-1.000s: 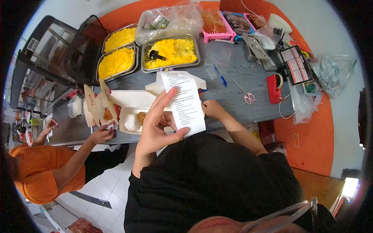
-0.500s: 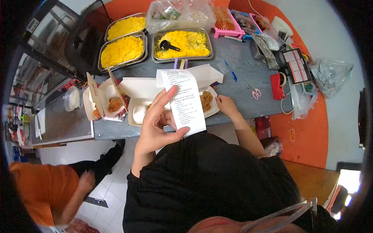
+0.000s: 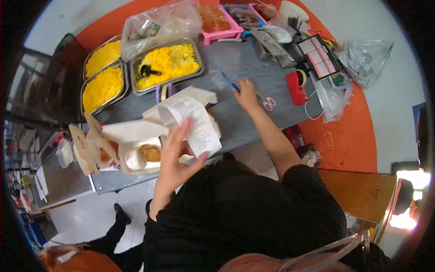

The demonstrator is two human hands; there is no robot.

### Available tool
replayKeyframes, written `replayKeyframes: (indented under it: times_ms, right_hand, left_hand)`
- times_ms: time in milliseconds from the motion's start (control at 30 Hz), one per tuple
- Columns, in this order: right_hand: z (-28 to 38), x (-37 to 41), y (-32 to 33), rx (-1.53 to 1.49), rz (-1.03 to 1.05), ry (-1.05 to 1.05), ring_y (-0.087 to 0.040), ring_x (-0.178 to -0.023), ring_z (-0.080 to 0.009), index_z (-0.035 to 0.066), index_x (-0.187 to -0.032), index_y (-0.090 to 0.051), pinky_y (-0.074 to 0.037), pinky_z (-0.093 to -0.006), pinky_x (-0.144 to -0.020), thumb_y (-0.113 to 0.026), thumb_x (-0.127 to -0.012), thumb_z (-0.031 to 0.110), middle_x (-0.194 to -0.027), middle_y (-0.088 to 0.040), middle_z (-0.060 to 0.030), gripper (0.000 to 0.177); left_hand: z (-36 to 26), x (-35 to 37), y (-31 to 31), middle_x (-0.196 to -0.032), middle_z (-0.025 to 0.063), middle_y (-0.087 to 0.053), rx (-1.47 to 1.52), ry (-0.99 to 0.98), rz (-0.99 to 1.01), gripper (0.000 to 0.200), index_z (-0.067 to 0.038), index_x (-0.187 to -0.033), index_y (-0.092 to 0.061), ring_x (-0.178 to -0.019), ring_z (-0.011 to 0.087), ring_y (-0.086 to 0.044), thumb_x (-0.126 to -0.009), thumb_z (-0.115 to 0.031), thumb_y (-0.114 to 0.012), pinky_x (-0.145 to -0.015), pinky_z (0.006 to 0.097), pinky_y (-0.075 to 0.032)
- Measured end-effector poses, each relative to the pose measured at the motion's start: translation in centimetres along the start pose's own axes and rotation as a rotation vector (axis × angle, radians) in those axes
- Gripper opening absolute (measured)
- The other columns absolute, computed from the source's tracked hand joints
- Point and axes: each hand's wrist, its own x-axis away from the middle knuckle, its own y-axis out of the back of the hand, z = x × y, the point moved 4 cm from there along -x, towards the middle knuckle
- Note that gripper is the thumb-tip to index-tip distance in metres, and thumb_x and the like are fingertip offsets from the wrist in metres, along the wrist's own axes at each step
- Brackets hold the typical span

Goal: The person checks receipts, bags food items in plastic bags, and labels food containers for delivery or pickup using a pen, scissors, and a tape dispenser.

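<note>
A long printed receipt (image 3: 197, 127) is held in my left hand (image 3: 174, 156), its top end curling over. My right hand (image 3: 246, 94) reaches across the table, its fingers closed at the lower end of a blue pen (image 3: 230, 81). Pink-handled scissors (image 3: 269, 104) lie just right of that hand. Beneath the receipt is an open white box, partly hidden. To its left another open box (image 3: 129, 170) holds fried food (image 3: 150, 153) and a white rounded portion (image 3: 135, 159).
Trays of yellow food (image 3: 168, 65) stand at the back left, beside a plastic bag (image 3: 158, 27). A red tape dispenser (image 3: 296, 87) and a pink basket (image 3: 222, 31) are farther right. Another person in orange (image 3: 86, 259) is at the lower left.
My right hand has left the box edge and moved up to the pen. My left hand still holds the receipt. The view has turned, shifting the trays and boxes left.
</note>
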Motion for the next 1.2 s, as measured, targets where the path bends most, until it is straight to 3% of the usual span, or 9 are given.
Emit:
replayKeyframes:
  times_ms: [133,200,333,400,600,700,933,1133,1200]
  right_hand:
    - [-2.6,-1.3,-3.1,-0.083,0.249,-0.099,-0.048,-0.095,-0.0343,0.005,-0.099,-0.051,-0.04,-0.0408,-0.081,-0.06,-0.07,0.01,-0.103,-0.048,-0.0187,0.031]
    - [-4.2,-0.9,-3.7,-0.172,0.346,-0.172,-0.051,-0.09,-0.0343,0.005,-0.099,-0.051,-0.043,-0.0392,-0.076,-0.059,-0.07,0.007,-0.102,-0.05,-0.0188,0.03]
    - [-6.9,0.6,1.7,-0.399,0.458,-0.355,-0.055,-0.073,-0.0251,0.002,-0.104,-0.048,-0.045,-0.0322,-0.065,-0.052,-0.072,0.003,-0.088,-0.055,-0.0155,0.032]
    - [-9.8,3.3,3.4,-1.381,0.644,-0.963,-0.056,-0.068,-0.0219,0.002,-0.107,-0.048,-0.046,-0.0299,-0.06,-0.048,-0.073,0.001,-0.084,-0.057,-0.0142,0.034]
    - [-11.6,6.2,12.7,-2.289,0.262,-0.746,-0.055,-0.075,-0.0243,-0.001,-0.113,-0.045,-0.046,-0.0432,-0.075,-0.046,-0.076,0.003,-0.082,-0.055,-0.0126,0.037]
    - [-11.1,6.9,18.1,-2.005,0.049,-0.755,-0.051,-0.062,-0.0128,0.006,-0.1,-0.051,-0.045,-0.025,-0.06,-0.052,-0.079,0.007,-0.07,-0.052,-0.0018,0.021]
    - [-10.7,11.4,20.6,-2.232,-0.026,-0.437,-0.031,-0.046,-0.0091,0.011,-0.094,-0.053,-0.027,-0.0232,-0.048,-0.042,-0.087,0.041,-0.055,-0.037,0.002,0.033]
    - [-6.4,13.2,21.8,-2.029,-0.396,-1.217,-0.036,-0.049,-0.0071,0.007,-0.114,-0.049,-0.028,-0.0225,-0.044,-0.037,-0.088,0.044,-0.055,-0.04,0.0001,0.047]
    - [-7.0,14.6,18.4,-1.961,-0.362,-1.139,-0.036,-0.049,-0.0067,0.007,-0.108,-0.05,-0.028,-0.0218,-0.045,-0.04,-0.087,0.042,-0.054,-0.039,0.001,0.043]
  left_hand:
    - [3.6,-1.9,-8.1,-0.112,0.0193,-0.048,-0.534,-0.528,-0.022,0.066,-0.003,-0.124,-0.037,-0.097,0.0312,-0.052,-0.066,-0.004,-0.069,-0.08,0.0331,-0.043]
    - [9.2,-3.9,-12.4,-0.118,0.0206,-0.043,-0.214,0.018,0.128,0.065,-0.005,-0.125,-0.036,-0.095,0.0297,-0.053,-0.067,-0.003,-0.066,-0.076,0.0318,-0.045]
    - [21.9,-3.3,-17.4,-0.117,0.0174,-0.043,-0.521,0.059,0.27,0.062,-0.006,-0.124,-0.037,-0.093,0.0315,-0.048,-0.069,-0.009,-0.064,-0.079,0.0362,-0.041]
    - [19.4,-4.7,-18.4,-0.114,0.0167,-0.045,-0.828,-0.086,0.28,0.061,-0.006,-0.122,-0.039,-0.099,0.0335,-0.044,-0.068,-0.019,-0.065,-0.086,0.0396,-0.035]
    - [21.1,-5.5,-18.4,-0.121,0.0268,-0.037,-0.987,-0.188,0.24,0.061,-0.004,-0.119,-0.044,-0.11,0.0411,-0.035,-0.072,-0.037,-0.062,-0.093,0.049,-0.025]
    - [22.0,-5.9,-18.7,-0.123,0.0253,-0.035,-1.077,-0.264,0.213,0.062,-0.002,-0.121,-0.042,-0.109,0.0409,-0.036,-0.073,-0.037,-0.061,-0.092,0.0494,-0.027]
    - [26.1,-7.3,-18.3,-0.128,0.0198,-0.033,-0.923,-0.762,-0.102,0.06,-0.019,-0.118,-0.049,-0.102,0.0417,-0.044,-0.069,-0.053,-0.057,-0.079,0.0478,-0.042]
    - [26.6,-7.1,-18.6,-0.13,0.0153,-0.035,-1.173,-0.923,-0.1,0.061,-0.015,-0.121,-0.046,-0.113,0.0353,-0.04,-0.073,-0.052,-0.053,-0.085,0.0462,-0.038]
    - [27.8,-6.6,-17.5,-0.13,0.013,-0.036,-1.168,-0.894,-0.034,0.062,-0.013,-0.123,-0.043,-0.114,0.032,-0.04,-0.075,-0.051,-0.052,-0.086,0.0453,-0.037]
